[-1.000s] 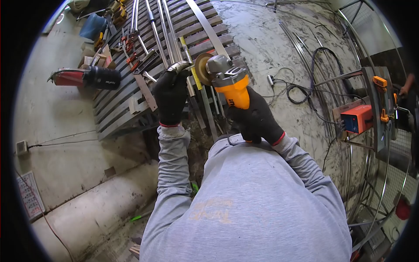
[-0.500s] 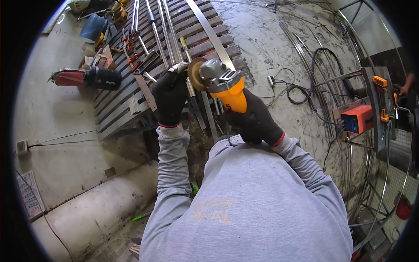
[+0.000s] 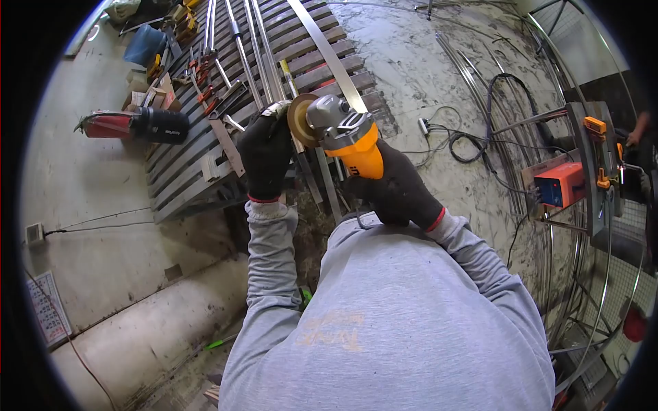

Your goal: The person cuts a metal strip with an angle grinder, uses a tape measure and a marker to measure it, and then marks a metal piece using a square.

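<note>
My right hand (image 3: pixel 396 183), in a black glove with a red cuff, is wrapped round the body of an orange and grey angle grinder (image 3: pixel 358 152). The grinder's brown disc (image 3: pixel 301 120) stands on edge close beside the fingers of my left hand (image 3: pixel 266 154). That hand wears a matching glove and is closed. Something pale and silvery shows at its fingertips; I cannot make out what it is. Beyond both hands lie long metal tubes (image 3: pixel 248 51) and a flat metal strip (image 3: pixel 329 51) on a slatted bench (image 3: pixel 181 161).
Clamps (image 3: pixel 205 89) and a black container (image 3: pixel 163 125) lie on the bench's left side. At right stand an orange machine (image 3: pixel 562 185) and a coiled black cable (image 3: pixel 473 145). Metal lengths lie on the floor. Another person's arm (image 3: pixel 641 129) shows at the far right.
The grinder has shifted slightly left, its disc moving nearer my left hand. My right hand has moved with it, while my left hand stays almost in place.
</note>
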Demonstrator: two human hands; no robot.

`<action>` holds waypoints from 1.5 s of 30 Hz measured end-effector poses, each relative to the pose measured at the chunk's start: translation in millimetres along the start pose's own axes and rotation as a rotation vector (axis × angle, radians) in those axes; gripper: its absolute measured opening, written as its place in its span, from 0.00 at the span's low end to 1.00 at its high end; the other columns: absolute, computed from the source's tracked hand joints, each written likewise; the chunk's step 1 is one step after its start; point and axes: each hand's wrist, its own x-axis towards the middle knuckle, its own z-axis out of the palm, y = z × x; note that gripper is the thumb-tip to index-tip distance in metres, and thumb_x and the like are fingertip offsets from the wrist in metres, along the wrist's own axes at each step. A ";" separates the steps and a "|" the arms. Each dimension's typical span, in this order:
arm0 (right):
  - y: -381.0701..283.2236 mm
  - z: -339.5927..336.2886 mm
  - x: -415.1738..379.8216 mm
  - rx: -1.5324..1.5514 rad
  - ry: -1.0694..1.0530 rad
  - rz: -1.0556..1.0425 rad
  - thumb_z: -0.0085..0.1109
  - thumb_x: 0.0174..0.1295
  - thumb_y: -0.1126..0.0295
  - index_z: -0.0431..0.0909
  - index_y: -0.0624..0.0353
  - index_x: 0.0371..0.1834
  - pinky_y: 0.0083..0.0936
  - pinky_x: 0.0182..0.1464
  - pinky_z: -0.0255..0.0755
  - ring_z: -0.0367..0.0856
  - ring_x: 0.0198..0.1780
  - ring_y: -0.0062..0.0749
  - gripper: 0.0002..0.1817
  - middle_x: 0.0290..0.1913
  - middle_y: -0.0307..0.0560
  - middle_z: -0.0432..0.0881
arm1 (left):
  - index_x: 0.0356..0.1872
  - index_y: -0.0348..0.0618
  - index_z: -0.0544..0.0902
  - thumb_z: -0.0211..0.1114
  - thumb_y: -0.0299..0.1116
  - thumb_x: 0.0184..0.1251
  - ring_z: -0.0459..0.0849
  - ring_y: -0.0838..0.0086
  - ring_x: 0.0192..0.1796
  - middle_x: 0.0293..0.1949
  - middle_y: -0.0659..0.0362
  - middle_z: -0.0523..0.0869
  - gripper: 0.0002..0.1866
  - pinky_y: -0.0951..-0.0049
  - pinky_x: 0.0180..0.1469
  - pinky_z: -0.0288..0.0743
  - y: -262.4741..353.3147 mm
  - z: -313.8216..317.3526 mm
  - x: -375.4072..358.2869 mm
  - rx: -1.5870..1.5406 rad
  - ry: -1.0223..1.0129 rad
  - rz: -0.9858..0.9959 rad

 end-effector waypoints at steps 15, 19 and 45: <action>-8.7 2.5 -6.4 -0.023 0.112 0.105 0.79 0.61 0.65 0.79 0.58 0.61 0.36 0.49 0.83 0.91 0.45 0.40 0.27 0.46 0.49 0.90 | 0.56 0.41 0.91 0.71 0.29 0.76 0.90 0.78 0.36 0.39 0.59 0.95 0.12 0.71 0.41 0.82 -0.1 16.4 -14.3 -0.319 0.101 -0.263; -15.8 4.4 -6.4 -0.069 0.110 0.050 0.80 0.59 0.64 0.79 0.57 0.60 0.40 0.50 0.83 0.92 0.46 0.46 0.28 0.46 0.52 0.91 | 0.56 0.42 0.91 0.72 0.30 0.76 0.90 0.66 0.32 0.34 0.53 0.91 0.12 0.66 0.37 0.81 8.7 16.2 -6.6 0.237 0.050 0.121; -8.1 5.8 -7.8 -0.015 0.127 0.090 0.78 0.62 0.66 0.79 0.57 0.63 0.36 0.48 0.83 0.91 0.43 0.38 0.27 0.43 0.47 0.91 | 0.49 0.40 0.92 0.71 0.27 0.72 0.89 0.69 0.32 0.33 0.52 0.92 0.09 0.66 0.38 0.80 8.3 11.5 -24.2 -0.148 0.068 -0.218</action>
